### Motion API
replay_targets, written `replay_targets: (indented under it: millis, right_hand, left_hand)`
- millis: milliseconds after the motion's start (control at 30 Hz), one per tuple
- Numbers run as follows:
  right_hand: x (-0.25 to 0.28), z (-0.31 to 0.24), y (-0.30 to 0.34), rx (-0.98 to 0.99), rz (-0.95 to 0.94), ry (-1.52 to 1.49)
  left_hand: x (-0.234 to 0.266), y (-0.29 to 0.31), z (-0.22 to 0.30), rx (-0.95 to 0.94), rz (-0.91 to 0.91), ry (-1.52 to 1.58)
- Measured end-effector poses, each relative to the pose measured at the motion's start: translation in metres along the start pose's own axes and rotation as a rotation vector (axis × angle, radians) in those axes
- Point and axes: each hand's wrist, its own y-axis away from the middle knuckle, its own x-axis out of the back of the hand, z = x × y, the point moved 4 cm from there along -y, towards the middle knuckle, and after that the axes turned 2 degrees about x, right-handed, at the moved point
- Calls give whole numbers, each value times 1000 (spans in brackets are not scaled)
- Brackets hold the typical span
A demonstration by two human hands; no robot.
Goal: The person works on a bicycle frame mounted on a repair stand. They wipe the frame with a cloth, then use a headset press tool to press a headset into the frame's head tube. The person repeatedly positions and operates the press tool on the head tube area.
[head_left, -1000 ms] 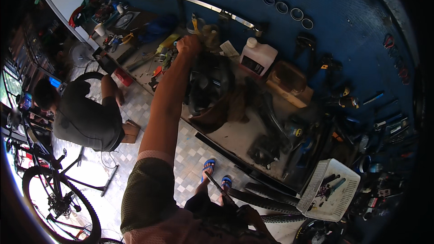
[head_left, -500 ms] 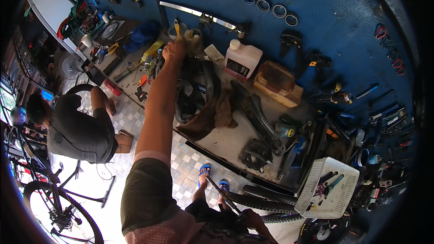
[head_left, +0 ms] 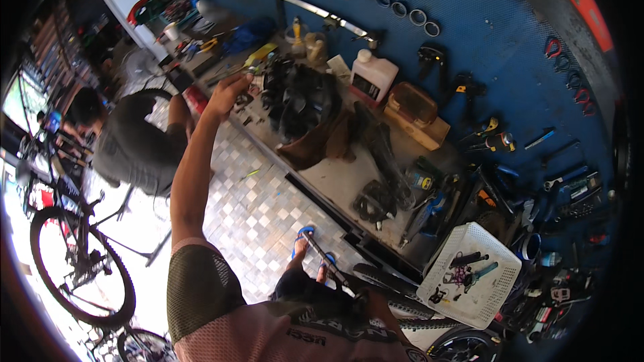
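Observation:
My left arm reaches over the cluttered workbench (head_left: 318,177). My left hand (head_left: 231,94) is at its front edge among small tools and loose parts, with fingers bent together; what they hold, if anything, I cannot make out. Beside it lies a heap of black rubber tubes (head_left: 305,104) with a brown rag (head_left: 312,151) in front. Behind stand a jar with a yellow-handled brush (head_left: 297,30) and a murky container (head_left: 315,47). Low in the view, my right hand (head_left: 362,300) is in shadow, closed round a long thin dark metal rod (head_left: 322,255) that slants toward my feet.
A pinkish plastic jug (head_left: 371,77) and a box with a brown tub (head_left: 416,117) stand against the blue tool wall (head_left: 469,17). A white basket (head_left: 473,275) holds bicycle parts. Tyres (head_left: 396,295) lie under it. At left, another person (head_left: 137,144) crouches near a bicycle (head_left: 77,261).
My left hand has drawn back from the brush and containers to the bench's front edge. The view has shifted and turned slightly. My right hand still holds the rod.

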Motion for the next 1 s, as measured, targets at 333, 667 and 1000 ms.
replay_targets:
  millis: [333,667,1000]
  right_hand:
    - [53,-46,-3,314,-220,-388]
    - [92,-138,39,427,-408,-411]
    - [62,-168,100,446,-398,-401]
  left_hand:
    - [73,298,-37,285,77,309]
    - [88,442,-40,325,140,282]
    - [66,484,16,232,-208,-235]
